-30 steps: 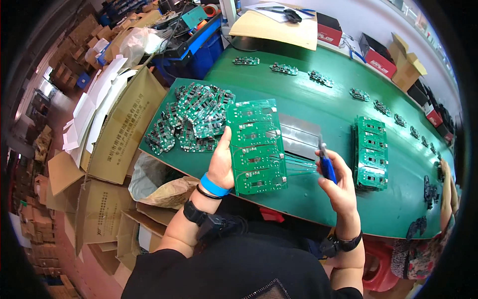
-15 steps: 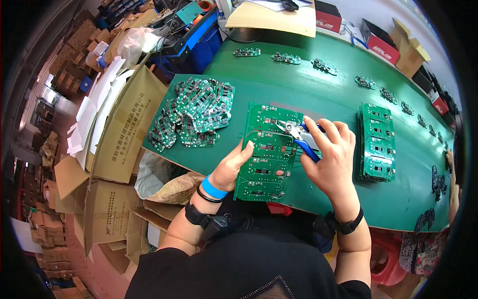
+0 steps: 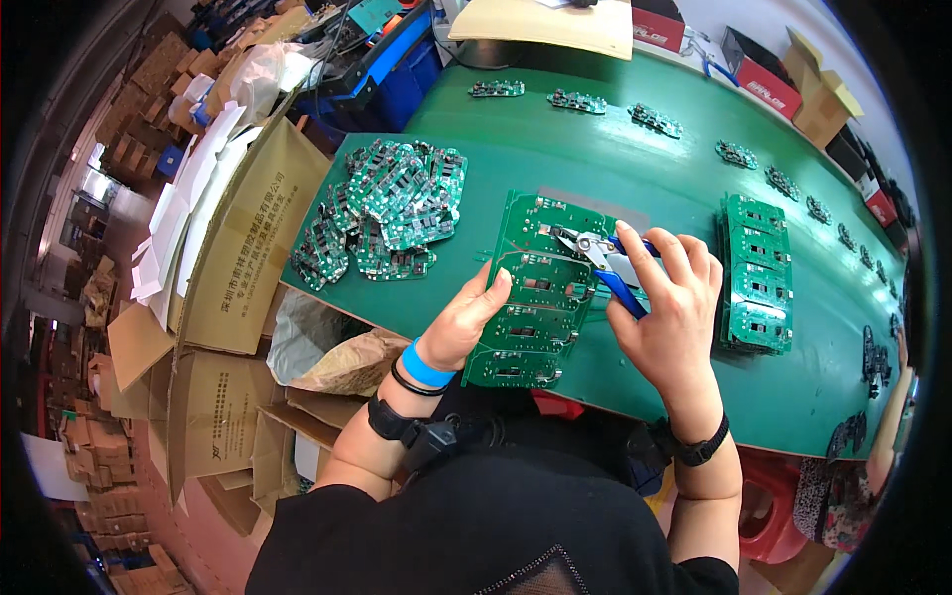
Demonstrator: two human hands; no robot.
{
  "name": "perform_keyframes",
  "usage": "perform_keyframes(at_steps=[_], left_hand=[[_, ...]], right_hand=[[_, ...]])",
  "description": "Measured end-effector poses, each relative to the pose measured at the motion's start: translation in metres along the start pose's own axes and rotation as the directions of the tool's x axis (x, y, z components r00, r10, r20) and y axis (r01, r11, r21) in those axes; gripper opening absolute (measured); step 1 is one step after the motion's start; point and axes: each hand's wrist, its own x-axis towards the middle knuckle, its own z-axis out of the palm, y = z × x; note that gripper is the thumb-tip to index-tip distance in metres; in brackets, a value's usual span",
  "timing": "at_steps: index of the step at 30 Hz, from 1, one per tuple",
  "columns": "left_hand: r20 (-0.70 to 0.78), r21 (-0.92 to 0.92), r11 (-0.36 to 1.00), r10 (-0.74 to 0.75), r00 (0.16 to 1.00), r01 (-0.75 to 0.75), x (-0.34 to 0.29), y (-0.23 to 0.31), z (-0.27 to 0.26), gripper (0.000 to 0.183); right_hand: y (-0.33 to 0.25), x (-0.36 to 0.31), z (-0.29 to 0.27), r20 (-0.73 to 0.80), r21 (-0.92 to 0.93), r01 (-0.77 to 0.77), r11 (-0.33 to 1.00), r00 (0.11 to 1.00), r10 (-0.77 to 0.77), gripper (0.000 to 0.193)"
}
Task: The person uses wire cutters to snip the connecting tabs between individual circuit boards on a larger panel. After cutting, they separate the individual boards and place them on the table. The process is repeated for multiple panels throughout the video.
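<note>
My left hand (image 3: pixel 466 319) grips a green circuit board panel (image 3: pixel 526 337) by its left edge, the thumb lying on top. The panel is made of several joined boards and is held over the front edge of the green table. Closed around blue-handled cutting pliers (image 3: pixel 619 288), my right hand (image 3: pixel 674 297) keeps their metal jaws at the panel's upper part, near the line between the top two boards. Whether the jaws touch the board I cannot tell. To the left lies a heap of separate small circuit boards (image 3: pixel 412 193). At the right stands a stack of uncut panels (image 3: pixel 757 273).
Small boards (image 3: pixel 654 120) lie in a spaced row along the far side of the green table (image 3: pixel 555 149). A cardboard box (image 3: pixel 248 248) stands left of the table. Another person's arm (image 3: pixel 888 426) reaches in at the far right. A red stool (image 3: pixel 769 506) is below.
The pliers, my right hand and the panel have shifted slightly to the right and up in the picture. Both hands keep their holds. The other person's arm shows more at the right.
</note>
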Motion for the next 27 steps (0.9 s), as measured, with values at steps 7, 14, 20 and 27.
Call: perform_keyframes(at_steps=[7,14,20,27], left_hand=[[-0.021,0.004,1.000,0.000,1.000,0.000,-0.0013,-0.0015,-0.0025,0.049],[0.003,0.004,1.000,-0.007,1.000,0.007,0.0009,-0.0031,-0.0047,0.048],[-0.004,0.062,0.998,0.019,1.000,-0.018,-0.0015,-0.0019,-0.0043,0.046],[0.024,0.076,0.996,0.046,0.999,-0.048,-0.0008,-0.0026,-0.0045,0.046]], right_hand=[[-0.0020,0.0001,-0.0019,0.013,-0.009,0.004,1.000,1.000,-0.004,0.059],[-0.0020,-0.0004,-0.0025,0.021,-0.005,-0.007,1.000,1.000,0.007,0.059],[-0.0008,-0.0015,-0.0009,0.025,0.004,-0.015,1.000,1.000,0.015,0.059],[-0.0036,-0.0008,-0.0052,0.023,0.001,-0.030,1.000,0.999,0.030,0.059]])
